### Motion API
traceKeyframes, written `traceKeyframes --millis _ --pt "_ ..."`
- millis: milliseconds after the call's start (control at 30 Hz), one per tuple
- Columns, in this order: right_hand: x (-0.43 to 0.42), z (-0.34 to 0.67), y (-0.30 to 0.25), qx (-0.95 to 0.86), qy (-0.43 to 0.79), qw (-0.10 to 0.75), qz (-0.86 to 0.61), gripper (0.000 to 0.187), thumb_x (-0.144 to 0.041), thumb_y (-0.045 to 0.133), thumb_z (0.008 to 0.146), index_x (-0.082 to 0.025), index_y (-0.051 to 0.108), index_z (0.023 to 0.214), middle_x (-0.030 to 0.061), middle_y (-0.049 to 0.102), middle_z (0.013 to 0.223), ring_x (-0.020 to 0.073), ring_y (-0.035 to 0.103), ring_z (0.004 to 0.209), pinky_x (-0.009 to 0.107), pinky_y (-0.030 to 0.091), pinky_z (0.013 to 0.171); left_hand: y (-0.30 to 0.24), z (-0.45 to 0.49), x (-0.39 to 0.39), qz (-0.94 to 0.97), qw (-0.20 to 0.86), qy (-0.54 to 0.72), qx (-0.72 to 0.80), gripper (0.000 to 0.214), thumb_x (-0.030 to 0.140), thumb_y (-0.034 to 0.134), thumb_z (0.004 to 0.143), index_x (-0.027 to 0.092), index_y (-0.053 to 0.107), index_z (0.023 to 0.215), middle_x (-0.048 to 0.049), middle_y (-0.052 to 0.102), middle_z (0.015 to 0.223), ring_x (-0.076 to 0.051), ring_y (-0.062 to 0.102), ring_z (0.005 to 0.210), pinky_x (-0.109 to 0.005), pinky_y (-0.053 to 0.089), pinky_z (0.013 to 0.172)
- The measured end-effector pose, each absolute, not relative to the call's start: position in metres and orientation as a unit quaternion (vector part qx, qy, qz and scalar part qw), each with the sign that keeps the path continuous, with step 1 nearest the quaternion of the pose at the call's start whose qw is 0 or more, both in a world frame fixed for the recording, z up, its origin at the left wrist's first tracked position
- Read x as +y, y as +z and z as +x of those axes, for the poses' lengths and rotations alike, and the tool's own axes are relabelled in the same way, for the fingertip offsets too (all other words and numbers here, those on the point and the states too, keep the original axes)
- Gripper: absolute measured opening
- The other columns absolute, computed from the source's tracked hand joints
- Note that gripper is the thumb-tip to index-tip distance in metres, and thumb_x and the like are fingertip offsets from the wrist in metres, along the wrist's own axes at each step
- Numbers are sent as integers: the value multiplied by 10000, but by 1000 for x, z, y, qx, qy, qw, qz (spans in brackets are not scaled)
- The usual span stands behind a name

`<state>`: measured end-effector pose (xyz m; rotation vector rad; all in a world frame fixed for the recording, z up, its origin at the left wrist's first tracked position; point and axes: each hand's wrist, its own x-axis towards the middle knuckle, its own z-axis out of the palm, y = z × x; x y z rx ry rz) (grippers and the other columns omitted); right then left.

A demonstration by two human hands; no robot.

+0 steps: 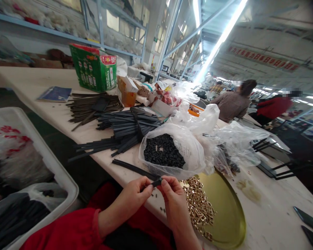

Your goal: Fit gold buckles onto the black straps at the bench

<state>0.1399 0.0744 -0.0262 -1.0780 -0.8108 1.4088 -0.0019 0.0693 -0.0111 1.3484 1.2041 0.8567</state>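
Both hands at 6 o'clock, at the near edge of the pale counter (271, 215). Left grip (135, 196) and right grip (173, 198) are both pinched closed on one short black plastic piece (157, 182), thumb and forefinger on each side, held just above the edge. I can't tell if that piece is joined to the long thin black strip (130, 167) lying at 11 o'clock of the hands; its near end runs right up to the left fingers. Open clear plastic bag of small black pellets (163, 152) at 12 o'clock, just beyond the hands. Round gold metal tray (229, 215) at 3 o'clock, with a heap of small gold-coloured metal clips (198, 205) on its left side, just beside the right wrist. A few loose black bits (156, 198) on the counter between the hands. Stack of long black strips (127, 130) at 11 o'clock, further back; green cardboard box (94, 67) beyond it. White plastic bin (53, 161) at 9 o'clock, off the counter.
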Motion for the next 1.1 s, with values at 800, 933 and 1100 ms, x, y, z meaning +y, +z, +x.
traceKeyframes --millis 800,933,1100 --pt "43 131 -39 -326 640 504 -479 225 -373 735 654 -225 664 809 2 682 831 174 607 812 296 477 775 -15 -9 54 623 545 329 455 282 159 390 818 175 460 1091 -50 643 1007 -166 574 922 -256 424 813" --pt "38 132 -39 -384 606 508 -475 276 -482 601 766 -232 682 848 11 674 854 168 594 825 272 469 769 -23 -12 57 601 568 308 471 232 229 404 830 168 442 1050 3 632 755 -135 556 642 -227 418 593" --pt "32 139 -45 -326 689 472 -444 222 -411 657 746 -228 640 871 -9 652 794 137 594 722 256 464 702 -19 -19 55 621 534 254 514 288 328 512 792 172 469 1030 47 557 643 -135 524 592 -220 370 553"
